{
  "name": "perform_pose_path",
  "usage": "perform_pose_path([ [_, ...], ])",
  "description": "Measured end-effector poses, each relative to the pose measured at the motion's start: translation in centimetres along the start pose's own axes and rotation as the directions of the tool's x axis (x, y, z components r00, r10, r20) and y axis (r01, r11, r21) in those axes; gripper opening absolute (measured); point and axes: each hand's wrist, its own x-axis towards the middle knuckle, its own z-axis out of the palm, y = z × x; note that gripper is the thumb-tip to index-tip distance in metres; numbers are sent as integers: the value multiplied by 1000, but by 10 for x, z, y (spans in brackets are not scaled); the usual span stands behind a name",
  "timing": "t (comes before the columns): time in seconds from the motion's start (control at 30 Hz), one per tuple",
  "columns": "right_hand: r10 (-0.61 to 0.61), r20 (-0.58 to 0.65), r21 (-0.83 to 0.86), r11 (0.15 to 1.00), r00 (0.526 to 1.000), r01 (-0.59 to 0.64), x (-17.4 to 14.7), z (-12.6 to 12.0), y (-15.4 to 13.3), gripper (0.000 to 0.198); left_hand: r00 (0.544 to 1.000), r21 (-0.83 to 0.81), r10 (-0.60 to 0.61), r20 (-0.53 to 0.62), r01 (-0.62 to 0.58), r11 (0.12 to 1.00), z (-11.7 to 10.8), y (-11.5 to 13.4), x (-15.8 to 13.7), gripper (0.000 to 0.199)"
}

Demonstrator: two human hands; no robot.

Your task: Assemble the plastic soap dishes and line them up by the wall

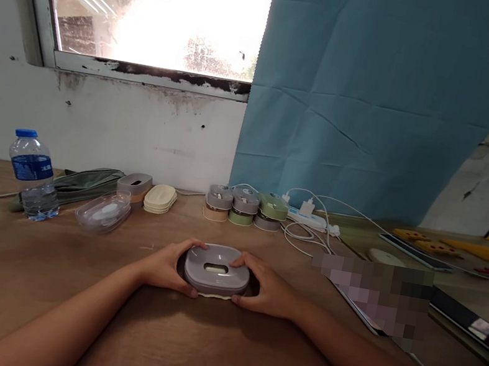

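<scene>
Near the middle of the wooden table, a grey oval box has a glossy top with a slot in it. Something pale shows through the slot, and a cream edge peeks out along the bottom front. My left hand grips the box's left end, thumb low at the front corner and fingers over the far side. From the right, my right hand clasps the other end, its thumb low and a bent finger resting on the top. Both hands are closed around the box; the underside is hidden.
Behind stand stacked small boxes, cream oval plates, another slotted box and a clear plastic lid. A water bottle stands left. Rightward lie a power strip, white cables and a dark tablet-like slab.
</scene>
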Motion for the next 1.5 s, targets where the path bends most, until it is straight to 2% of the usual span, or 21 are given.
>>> perform_pose_path([
  [0.27,-15,-44,-43,999,999,13,-2,8,-13,47,999,36,-2,42,1,999,-6,-1,-7,83],
  [0.43,45,-9,-32,998,999,-45,-5,9,-18,51,995,-13,74,71,-73,997,-7,-3,-8,81],
  [0.63,60,13,-18,998,998,-59,-8,5,-17,51,990,-100,143,17,-141,985,-2,1,-8,81],
  [0.8,33,83,-12,999,996,-32,-8,3,-9,53,995,-6,86,48,-86,996,-2,5,-9,79],
  [1.07,48,134,-13,999,990,-46,-7,0,-4,56,997,17,49,55,-50,999,-1,7,-6,74],
  [1.23,14,133,-33,999,991,-10,-7,0,-3,54,996,74,53,71,-58,996,2,5,-7,75],
  [1.33,-16,140,-66,997,990,25,-8,-2,-3,54,991,170,106,84,-119,978,-1,7,-9,74],
  [1.4,-27,143,-100,994,989,41,-9,-5,-4,55,981,269,191,42,-195,943,-6,8,-9,66],
  [1.47,-41,161,-148,987,986,65,-10,-9,-5,55,959,401,269,-87,-213,891,-15,7,-10,51],
  [1.5,-52,174,-172,982,983,83,-10,-11,-6,54,940,474,291,-179,-177,863,-20,5,-10,43],
])
